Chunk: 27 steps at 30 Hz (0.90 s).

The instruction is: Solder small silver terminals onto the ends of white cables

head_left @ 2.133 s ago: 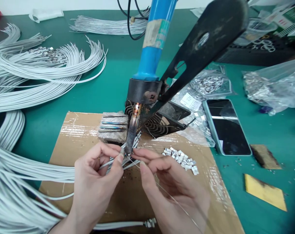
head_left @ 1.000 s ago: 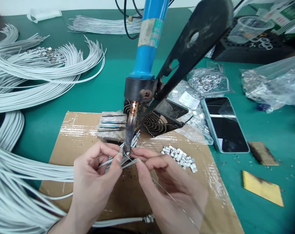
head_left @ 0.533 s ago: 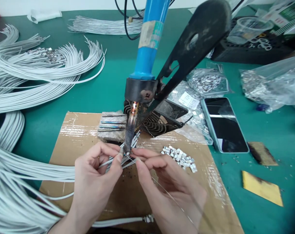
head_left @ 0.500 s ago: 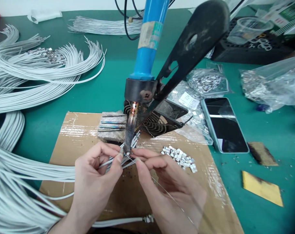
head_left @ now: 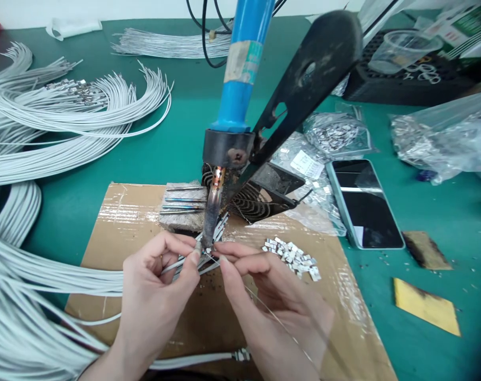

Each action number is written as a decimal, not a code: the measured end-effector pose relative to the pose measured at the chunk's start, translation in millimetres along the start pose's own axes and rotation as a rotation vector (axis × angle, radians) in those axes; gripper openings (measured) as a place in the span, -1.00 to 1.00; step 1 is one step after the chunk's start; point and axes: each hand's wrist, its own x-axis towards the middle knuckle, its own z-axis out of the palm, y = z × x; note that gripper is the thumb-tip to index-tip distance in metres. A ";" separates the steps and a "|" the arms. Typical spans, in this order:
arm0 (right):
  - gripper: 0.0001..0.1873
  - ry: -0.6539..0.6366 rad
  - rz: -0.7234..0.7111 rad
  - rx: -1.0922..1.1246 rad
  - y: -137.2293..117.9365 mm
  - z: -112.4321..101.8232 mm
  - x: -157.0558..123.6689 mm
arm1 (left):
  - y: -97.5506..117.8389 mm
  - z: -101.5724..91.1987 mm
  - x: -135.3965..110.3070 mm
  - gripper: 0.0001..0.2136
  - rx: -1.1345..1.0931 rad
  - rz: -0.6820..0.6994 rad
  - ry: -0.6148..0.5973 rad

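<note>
A blue-handled soldering iron [head_left: 242, 79] points down from a black metal bracket [head_left: 307, 79], its dark tip ending between my hands. My left hand [head_left: 156, 291] is closed in a pinch on the end of a white cable just left of the tip. Thumb and fingers of my right hand [head_left: 272, 301] pinch a thin solder wire [head_left: 278, 320], whose end reaches a small shiny metal piece [head_left: 208, 250] under the tip. Fingertips partly hide the cable end. More white cable ends [head_left: 221, 228] lie behind my fingers on the cardboard [head_left: 117, 217].
Bundles of white cables [head_left: 57, 270] fill the left side. Small metal clips [head_left: 293, 257] are heaped right of my hands. Beyond them lie a phone [head_left: 369, 203], bags of metal parts [head_left: 337, 132] and a yellow sponge [head_left: 426, 306]. A grey block with metal rods [head_left: 183, 205] stands behind my left hand.
Hands, cable and solder wire hold almost the same position under the iron tip. The black bracket's upper end appears slightly lower and further left.
</note>
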 end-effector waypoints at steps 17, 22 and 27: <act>-0.78 0.008 -0.040 0.010 1.9 1.0 1.8 | 1.8 4.2 -2.2 -0.87 -0.054 -0.019 0.079; -0.76 0.016 -0.021 0.005 0.9 1.6 1.0 | -0.9 -1.2 1.1 -0.86 0.006 0.016 -0.020; -0.78 0.017 -0.015 0.025 1.0 2.5 0.3 | 0.5 2.9 -0.8 -0.87 -0.040 -0.001 0.030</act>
